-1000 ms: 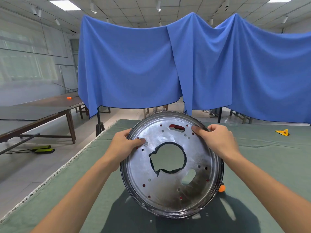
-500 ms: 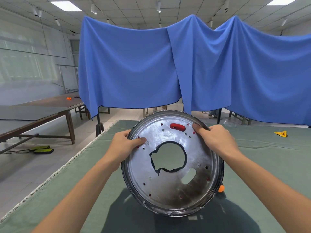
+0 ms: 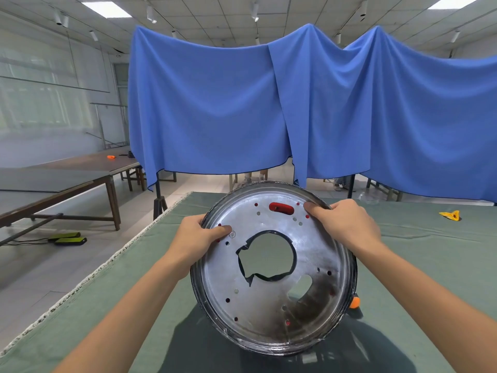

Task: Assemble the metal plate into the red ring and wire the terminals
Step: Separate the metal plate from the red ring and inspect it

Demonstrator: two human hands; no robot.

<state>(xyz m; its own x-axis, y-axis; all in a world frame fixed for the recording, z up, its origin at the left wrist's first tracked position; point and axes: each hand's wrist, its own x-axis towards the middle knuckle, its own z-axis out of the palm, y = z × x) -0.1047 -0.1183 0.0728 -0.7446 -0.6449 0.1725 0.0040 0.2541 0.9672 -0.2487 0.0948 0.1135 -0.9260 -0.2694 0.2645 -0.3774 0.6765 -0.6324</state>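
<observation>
The metal plate (image 3: 271, 267) stands tilted above the bench (image 3: 416, 254), left hand (image 3: 196, 240) and right hand (image 3: 347, 224) gripping its upper rim.

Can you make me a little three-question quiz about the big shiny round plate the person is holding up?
1. True or false: the round silver metal plate lies flat on the green cloth-covered table.
2. Which hand grips the plate's rim closest to the red oval slot? A) left hand B) right hand
3. Fill in: the small bright ball peeking out beside the plate's lower right edge is coloured ____.

Key
1. False: both hands hold it up, tilted towards the camera.
2. B
3. Orange
</observation>
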